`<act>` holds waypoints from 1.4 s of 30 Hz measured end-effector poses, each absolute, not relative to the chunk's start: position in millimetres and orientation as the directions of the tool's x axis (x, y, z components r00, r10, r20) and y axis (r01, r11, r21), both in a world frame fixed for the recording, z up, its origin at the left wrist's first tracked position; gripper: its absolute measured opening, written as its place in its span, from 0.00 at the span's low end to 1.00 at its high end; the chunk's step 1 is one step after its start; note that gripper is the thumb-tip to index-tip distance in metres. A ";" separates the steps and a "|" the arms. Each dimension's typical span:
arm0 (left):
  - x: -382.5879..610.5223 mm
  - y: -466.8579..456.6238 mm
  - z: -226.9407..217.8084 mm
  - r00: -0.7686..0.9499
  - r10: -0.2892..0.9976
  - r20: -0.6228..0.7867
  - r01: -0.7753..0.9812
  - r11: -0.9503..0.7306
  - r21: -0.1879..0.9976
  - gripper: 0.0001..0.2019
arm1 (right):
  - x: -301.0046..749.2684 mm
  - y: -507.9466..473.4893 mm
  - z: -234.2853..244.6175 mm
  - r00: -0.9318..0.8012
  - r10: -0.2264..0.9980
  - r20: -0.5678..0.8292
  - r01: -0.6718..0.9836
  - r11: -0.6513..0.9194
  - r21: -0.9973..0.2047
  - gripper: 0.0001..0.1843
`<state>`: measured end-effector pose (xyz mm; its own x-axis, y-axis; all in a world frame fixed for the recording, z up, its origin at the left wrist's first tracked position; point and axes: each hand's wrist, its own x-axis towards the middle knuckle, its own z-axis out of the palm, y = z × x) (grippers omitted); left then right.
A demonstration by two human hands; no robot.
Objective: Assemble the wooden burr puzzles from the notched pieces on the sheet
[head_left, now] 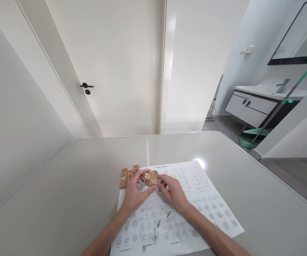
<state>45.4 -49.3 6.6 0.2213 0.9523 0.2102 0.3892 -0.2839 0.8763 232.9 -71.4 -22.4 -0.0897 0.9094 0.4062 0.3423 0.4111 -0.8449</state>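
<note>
A small cluster of interlocked wooden puzzle pieces (150, 177) sits on a printed instruction sheet (196, 199) on the grey table (62, 199). My left hand (134, 193) grips the cluster from the left, thumb and fingers closed around it. From the right, my right hand (172, 192) pinches the same cluster with its fingertips. Three loose notched wooden bars (128, 175) lie side by side just left of the cluster, at the sheet's top left corner.
The table's seam (147, 151) runs down the middle toward a white door with a black handle (86, 86). At the right, an open doorway shows a vanity cabinet (252, 106), a green dustpan (249, 137) and a mop.
</note>
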 end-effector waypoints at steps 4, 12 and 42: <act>46.9 -51.1 6.1 0.209 0.954 0.215 0.379 -0.281 0.882 0.25 | 233.7 -68.7 -22.1 -0.058 0.941 0.333 0.274 0.336 -0.901 0.06; 44.6 -51.2 5.8 0.233 0.952 0.200 0.321 -0.269 0.908 0.25 | 232.1 -65.9 -19.7 -0.105 0.972 0.212 0.091 0.222 -0.971 0.11; 43.9 -52.7 12.8 0.486 0.874 0.007 0.110 -0.070 0.991 0.29 | 236.3 -71.0 -19.4 -0.122 0.845 0.521 0.339 0.529 -0.778 0.37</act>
